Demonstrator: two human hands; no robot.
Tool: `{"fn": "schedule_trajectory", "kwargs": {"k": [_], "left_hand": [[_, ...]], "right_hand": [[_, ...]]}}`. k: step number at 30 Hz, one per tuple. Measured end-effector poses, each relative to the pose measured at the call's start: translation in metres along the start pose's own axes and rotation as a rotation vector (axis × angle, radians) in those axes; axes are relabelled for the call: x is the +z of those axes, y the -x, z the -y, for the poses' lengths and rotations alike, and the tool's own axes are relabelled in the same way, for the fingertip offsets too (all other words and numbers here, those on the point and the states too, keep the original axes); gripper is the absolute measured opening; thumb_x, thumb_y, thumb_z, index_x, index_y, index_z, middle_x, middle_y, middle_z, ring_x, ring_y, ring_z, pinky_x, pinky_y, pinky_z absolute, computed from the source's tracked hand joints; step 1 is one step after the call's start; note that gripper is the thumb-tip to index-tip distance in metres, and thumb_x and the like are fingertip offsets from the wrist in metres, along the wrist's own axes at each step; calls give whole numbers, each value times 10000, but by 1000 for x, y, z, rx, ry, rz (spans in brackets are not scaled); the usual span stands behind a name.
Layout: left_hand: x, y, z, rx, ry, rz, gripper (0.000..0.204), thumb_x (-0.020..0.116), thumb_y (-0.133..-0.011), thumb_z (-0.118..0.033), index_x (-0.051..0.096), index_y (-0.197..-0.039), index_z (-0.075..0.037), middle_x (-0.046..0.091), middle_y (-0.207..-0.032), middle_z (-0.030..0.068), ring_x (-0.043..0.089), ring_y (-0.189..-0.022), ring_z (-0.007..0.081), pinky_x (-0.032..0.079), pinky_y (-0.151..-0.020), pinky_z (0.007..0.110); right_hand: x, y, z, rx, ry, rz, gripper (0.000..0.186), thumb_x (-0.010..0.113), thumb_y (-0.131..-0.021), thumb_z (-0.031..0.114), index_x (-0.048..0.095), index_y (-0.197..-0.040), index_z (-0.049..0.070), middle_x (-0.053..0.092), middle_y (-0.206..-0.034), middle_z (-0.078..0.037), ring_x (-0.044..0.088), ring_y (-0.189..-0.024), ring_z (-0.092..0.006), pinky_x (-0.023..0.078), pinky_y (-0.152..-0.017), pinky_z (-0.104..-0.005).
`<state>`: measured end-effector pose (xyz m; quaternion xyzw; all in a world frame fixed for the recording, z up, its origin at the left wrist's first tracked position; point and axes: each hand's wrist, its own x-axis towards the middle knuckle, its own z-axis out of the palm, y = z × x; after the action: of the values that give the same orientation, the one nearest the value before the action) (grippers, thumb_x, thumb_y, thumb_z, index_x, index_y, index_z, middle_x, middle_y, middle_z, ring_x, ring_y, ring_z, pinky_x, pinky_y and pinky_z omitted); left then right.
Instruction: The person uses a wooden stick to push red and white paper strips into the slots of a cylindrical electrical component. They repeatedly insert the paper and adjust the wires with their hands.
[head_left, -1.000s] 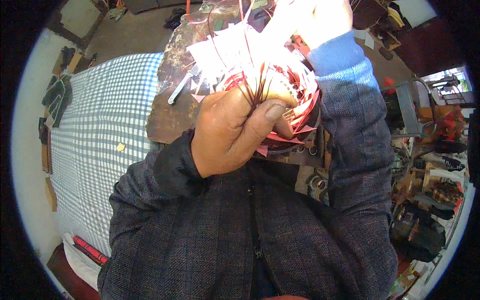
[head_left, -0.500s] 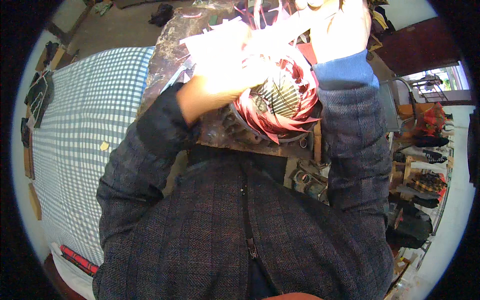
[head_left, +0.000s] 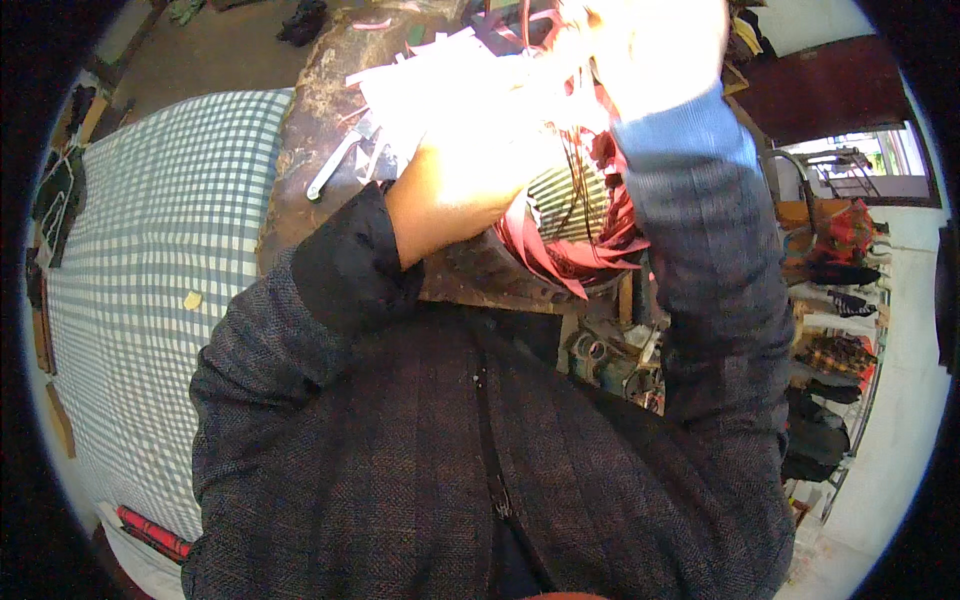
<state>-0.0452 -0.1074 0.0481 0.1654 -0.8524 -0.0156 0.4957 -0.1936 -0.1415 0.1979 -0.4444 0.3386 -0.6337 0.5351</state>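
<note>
Head view: a slotted motor stator [head_left: 566, 208], ringed with pinkish-red insulation strips [head_left: 542, 256] and crossed by dark wires, sits at the near edge of the worktop [head_left: 322, 100]. The left hand [head_left: 478, 168] covers its left side; the right hand [head_left: 660, 55] is above its far side. Glare hides both hands' fingers, so I cannot tell their grip. A knife [head_left: 338, 168] lies left.

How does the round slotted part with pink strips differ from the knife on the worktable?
The slotted part is round and wide; the knife is long and narrow. The slotted part has pink strips around it, the knife none. The left hand overlaps the slotted part, but the knife lies untouched. Both are on the worktable.
</note>
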Motion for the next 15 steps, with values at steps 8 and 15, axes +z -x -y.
{"fn": "schedule_trajectory", "kwargs": {"k": [8,15], "left_hand": [[10,6,-1,-65,56,-125,172,692,-793,-15,749,-954,-34,738,-932,125,715,-849,312,583,-811,421],[12,13,0,-118,124,-161,207,704,-784,-17,744,-987,-26,728,-953,140,703,-895,319,570,-851,438]], "right_hand": [[-11,34,6,-164,0,-39,377,427,-1091,315,376,-738,192,324,-538,51,295,-400,-110,293,-373,-316],[26,21,3,8,165,183,244,547,-1052,166,467,-822,183,421,-595,59,409,-454,-105,342,-406,-289]]}}
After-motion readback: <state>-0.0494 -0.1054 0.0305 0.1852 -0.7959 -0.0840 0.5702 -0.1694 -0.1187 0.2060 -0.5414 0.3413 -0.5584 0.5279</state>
